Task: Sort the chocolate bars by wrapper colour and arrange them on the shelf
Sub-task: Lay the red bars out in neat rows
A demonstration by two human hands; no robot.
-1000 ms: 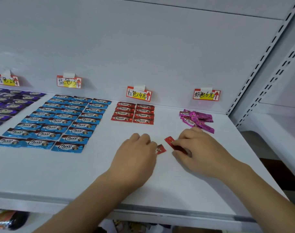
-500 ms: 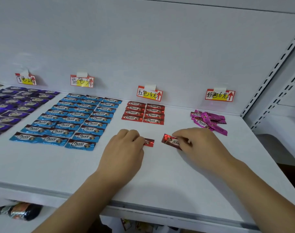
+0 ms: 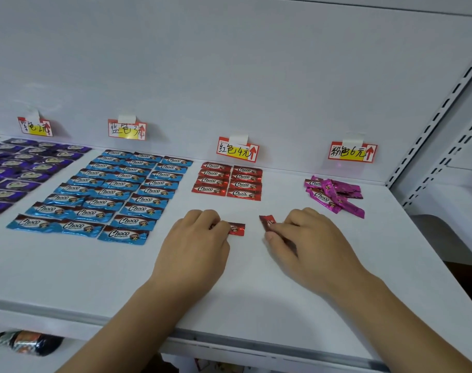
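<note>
Both hands now further up shelf point(image 3: 68, 278), nearer red block point(image 3: 226, 181) than second ago. Left hand point(image 3: 194, 251) pinches red bar point(image 3: 236, 228), flat on shelf. Right hand point(image 3: 307, 246) pinches second red bar point(image 3: 267, 222), tilted, corner raised. Judgement: slide each flat, square to columns, set just below last row, edges touching, no overlap. Pink pile point(image 3: 334, 195) unsorted.

Glossy, crinkled foil wraps the blue bars point(image 3: 100, 195) at left and red bars point(image 3: 228, 181) at centre, lying on a smooth matt white shelf point(image 3: 121, 278) beneath paper price tags point(image 3: 237, 150).
</note>
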